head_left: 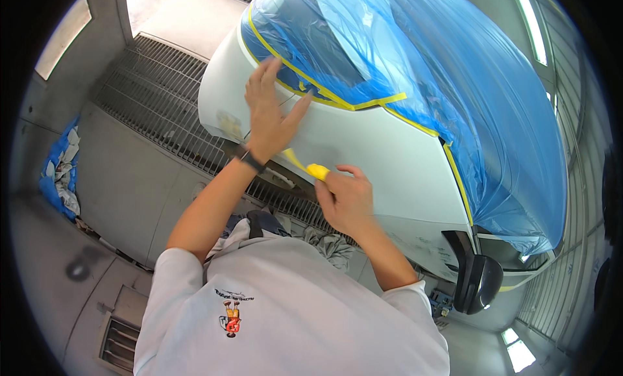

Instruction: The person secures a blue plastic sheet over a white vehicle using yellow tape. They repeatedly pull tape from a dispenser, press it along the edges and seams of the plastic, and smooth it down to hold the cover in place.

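My left hand [269, 116] reaches up over the white car body panel [363, 139], its fingers spread and its fingertips at the edge of the blue masking film [311, 45]. Nothing shows in that hand. My right hand [347, 200], lower and to the right, is closed around a roll of yellow masking tape [318, 172]. A short loose tail of tape sticks out of the roll toward my left wrist. Yellow tape strips [334, 100] run along the film's lower border, where it meets the panel.
A black side mirror [479, 282] juts out at the lower right. Floor grating [152, 93] runs along the car's left side. A crumpled bundle of blue film and pale sheet [61, 168] lies at the far left. Grey crumpled cloth or sheeting [331, 246] lies below the car.
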